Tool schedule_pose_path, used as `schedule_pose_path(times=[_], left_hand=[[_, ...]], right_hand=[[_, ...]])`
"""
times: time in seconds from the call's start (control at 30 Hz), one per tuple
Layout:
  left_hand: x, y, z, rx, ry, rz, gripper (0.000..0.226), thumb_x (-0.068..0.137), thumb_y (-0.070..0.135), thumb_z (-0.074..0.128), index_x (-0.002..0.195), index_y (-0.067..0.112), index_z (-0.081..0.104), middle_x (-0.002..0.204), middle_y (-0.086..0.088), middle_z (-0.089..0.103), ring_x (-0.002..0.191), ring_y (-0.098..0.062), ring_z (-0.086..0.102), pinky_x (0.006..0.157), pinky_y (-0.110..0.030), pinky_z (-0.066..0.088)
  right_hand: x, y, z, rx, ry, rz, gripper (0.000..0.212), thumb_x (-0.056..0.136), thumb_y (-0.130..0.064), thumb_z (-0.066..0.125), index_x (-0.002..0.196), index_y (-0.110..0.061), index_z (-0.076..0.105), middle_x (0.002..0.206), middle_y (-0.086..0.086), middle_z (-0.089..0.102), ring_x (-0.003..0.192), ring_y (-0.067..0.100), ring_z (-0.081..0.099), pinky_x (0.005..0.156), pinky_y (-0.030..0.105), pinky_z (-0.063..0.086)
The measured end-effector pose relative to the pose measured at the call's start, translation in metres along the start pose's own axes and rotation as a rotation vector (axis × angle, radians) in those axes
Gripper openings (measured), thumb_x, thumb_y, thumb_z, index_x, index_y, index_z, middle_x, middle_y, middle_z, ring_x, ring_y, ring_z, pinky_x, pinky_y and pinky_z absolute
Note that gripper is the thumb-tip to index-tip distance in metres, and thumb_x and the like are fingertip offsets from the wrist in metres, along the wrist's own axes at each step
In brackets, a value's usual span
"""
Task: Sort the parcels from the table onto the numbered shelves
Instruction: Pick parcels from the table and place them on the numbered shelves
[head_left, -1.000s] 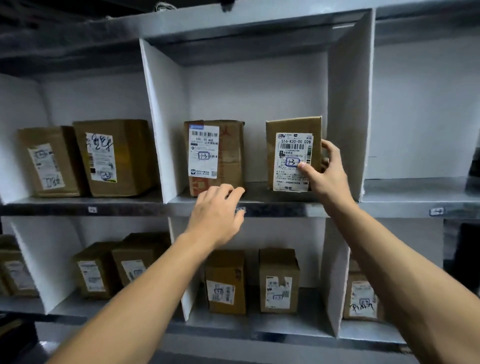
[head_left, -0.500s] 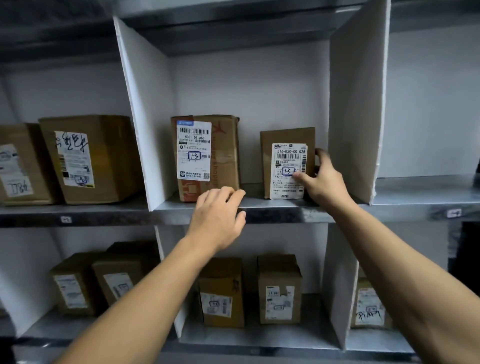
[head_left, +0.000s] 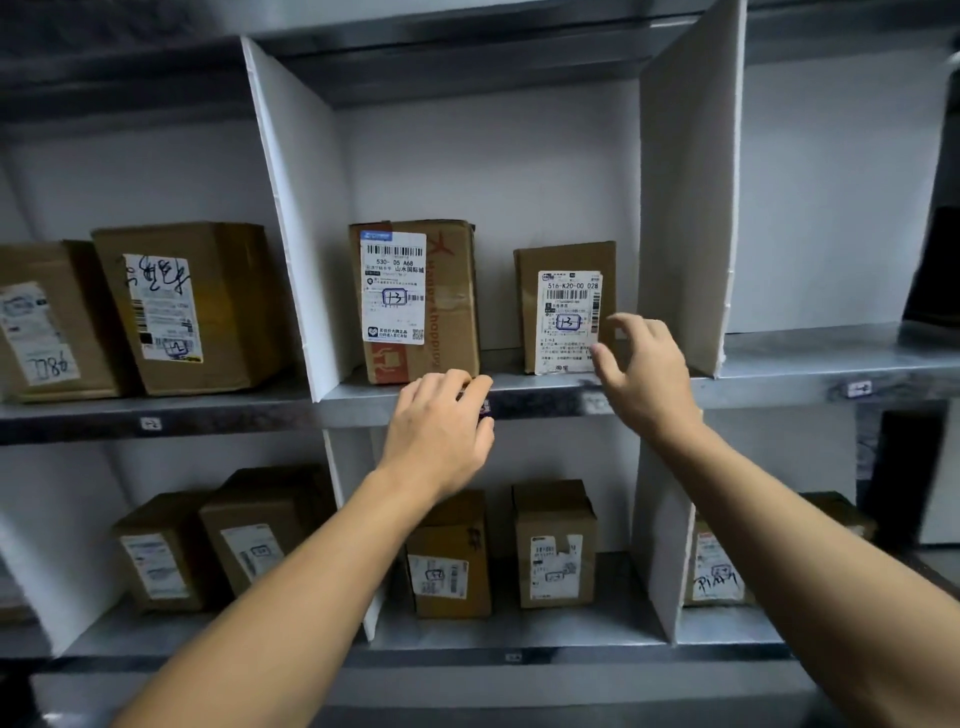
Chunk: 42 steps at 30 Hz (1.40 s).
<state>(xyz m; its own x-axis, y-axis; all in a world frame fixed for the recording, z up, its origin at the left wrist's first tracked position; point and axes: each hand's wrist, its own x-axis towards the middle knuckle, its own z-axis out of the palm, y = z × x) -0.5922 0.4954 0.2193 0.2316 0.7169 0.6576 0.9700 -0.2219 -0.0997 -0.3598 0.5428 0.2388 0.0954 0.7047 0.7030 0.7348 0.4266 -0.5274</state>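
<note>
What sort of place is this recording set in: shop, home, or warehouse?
Most likely a parcel sorting or pickup depot: metal shelving split into bays by white dividers, small number tags on the shelf edges, and cardboard parcels with shipping labels, two hand-marked 13.

Above the small parcel (head_left: 566, 257) you have open room; left of it, a gap before the taller parcel (head_left: 452, 312); right, the white divider (head_left: 685, 208), perhaps touching.

I note grey metal shelving (head_left: 810, 358) in two visible tiers, split into bays by upright white divider panels (head_left: 685, 208), a pale plain wall (head_left: 493, 171) behind, small tags (head_left: 150, 423) on the front edges, light dim and cool.
</note>
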Motion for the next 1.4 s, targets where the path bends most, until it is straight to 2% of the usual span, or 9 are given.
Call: schedule_pose_path(times=[0.1, 0.17, 0.3, 0.43, 0.57, 0.73, 1.0, 1.13, 1.4], left_hand=[[-0.019, 0.005, -0.001, 0.019, -0.027, 0.001, 0.046, 0.093, 0.040, 0.048, 0.135, 0.021, 0.050, 0.128, -0.001, 0.056, 0.117, -0.024, 0.049, 0.101, -0.040, 0.035], [-0.035, 0.011, -0.002, 0.020, -0.059, 0.006, 0.048, 0.093, 0.041, 0.048, 0.136, 0.021, 0.049, 0.131, -0.001, 0.055, 0.119, -0.025, 0.049, 0.102, -0.040, 0.034], [-0.075, 0.028, -0.005, -0.030, -0.130, 0.051, 0.045, 0.092, 0.039, 0.049, 0.133, 0.021, 0.051, 0.128, -0.002, 0.056, 0.117, -0.026, 0.050, 0.102, -0.040, 0.035], [-0.130, 0.048, -0.001, -0.094, -0.234, 0.103, 0.046, 0.092, 0.040, 0.050, 0.133, 0.021, 0.051, 0.128, -0.003, 0.057, 0.116, -0.027, 0.052, 0.100, -0.041, 0.038], [-0.187, 0.076, 0.004, -0.162, -0.370, 0.142, 0.049, 0.096, 0.041, 0.043, 0.141, 0.023, 0.043, 0.136, -0.001, 0.051, 0.122, -0.025, 0.046, 0.104, -0.040, 0.035], [-0.228, 0.119, 0.007, -0.199, -0.496, 0.238, 0.050, 0.096, 0.043, 0.040, 0.142, 0.024, 0.039, 0.139, -0.001, 0.048, 0.125, -0.025, 0.043, 0.104, -0.040, 0.033], [-0.235, 0.222, 0.008, -0.317, -0.542, 0.445, 0.047, 0.095, 0.044, 0.042, 0.138, 0.024, 0.042, 0.136, -0.001, 0.049, 0.124, -0.027, 0.043, 0.103, -0.042, 0.032], [-0.235, 0.300, 0.006, -0.378, -0.538, 0.580, 0.046, 0.095, 0.043, 0.043, 0.137, 0.025, 0.043, 0.134, -0.001, 0.051, 0.123, -0.027, 0.045, 0.104, -0.042, 0.031], [-0.245, 0.500, -0.015, -0.500, -0.486, 0.840, 0.045, 0.094, 0.044, 0.045, 0.136, 0.027, 0.045, 0.129, 0.002, 0.053, 0.119, -0.025, 0.048, 0.102, -0.040, 0.034]], right_hand=[[-0.040, 0.002, -0.001, -0.219, -0.013, -0.200, 0.039, 0.096, -0.035, 0.060, 0.129, -0.013, 0.059, 0.124, 0.012, 0.061, 0.108, 0.030, 0.058, 0.087, 0.038, 0.050], [-0.066, 0.002, -0.002, -0.343, -0.050, -0.258, 0.037, 0.096, -0.038, 0.057, 0.125, -0.014, 0.059, 0.119, 0.012, 0.063, 0.102, 0.030, 0.059, 0.081, 0.039, 0.051], [-0.126, 0.002, -0.011, -0.551, -0.227, -0.229, 0.040, 0.095, -0.045, 0.047, 0.123, -0.019, 0.054, 0.118, 0.010, 0.060, 0.101, 0.033, 0.059, 0.077, 0.041, 0.052], [-0.201, 0.000, -0.028, -0.634, -0.371, -0.166, 0.046, 0.092, -0.048, 0.035, 0.120, -0.018, 0.055, 0.110, 0.010, 0.060, 0.094, 0.036, 0.058, 0.075, 0.041, 0.046], [-0.274, 0.013, -0.049, -0.723, -0.485, -0.123, 0.038, 0.092, -0.046, 0.052, 0.117, -0.018, 0.057, 0.108, 0.011, 0.062, 0.091, 0.037, 0.060, 0.074, 0.042, 0.048], [-0.340, 0.025, -0.092, -0.807, -0.651, 0.021, 0.041, 0.096, -0.050, 0.046, 0.123, -0.020, 0.053, 0.117, 0.010, 0.058, 0.100, 0.036, 0.058, 0.082, 0.042, 0.046], [-0.400, 0.060, -0.181, -0.882, -0.564, 0.312, 0.042, 0.095, -0.051, 0.046, 0.125, -0.021, 0.053, 0.119, 0.009, 0.056, 0.105, 0.036, 0.057, 0.082, 0.042, 0.046], [-0.436, 0.088, -0.245, -0.946, -0.508, 0.472, 0.045, 0.098, -0.054, 0.039, 0.131, -0.024, 0.046, 0.127, 0.008, 0.052, 0.113, 0.034, 0.053, 0.085, 0.042, 0.044], [-0.510, 0.151, -0.408, -1.066, -0.437, 0.821, 0.045, 0.097, -0.054, 0.039, 0.133, -0.027, 0.046, 0.130, 0.006, 0.051, 0.116, 0.031, 0.052, 0.086, 0.042, 0.046]])
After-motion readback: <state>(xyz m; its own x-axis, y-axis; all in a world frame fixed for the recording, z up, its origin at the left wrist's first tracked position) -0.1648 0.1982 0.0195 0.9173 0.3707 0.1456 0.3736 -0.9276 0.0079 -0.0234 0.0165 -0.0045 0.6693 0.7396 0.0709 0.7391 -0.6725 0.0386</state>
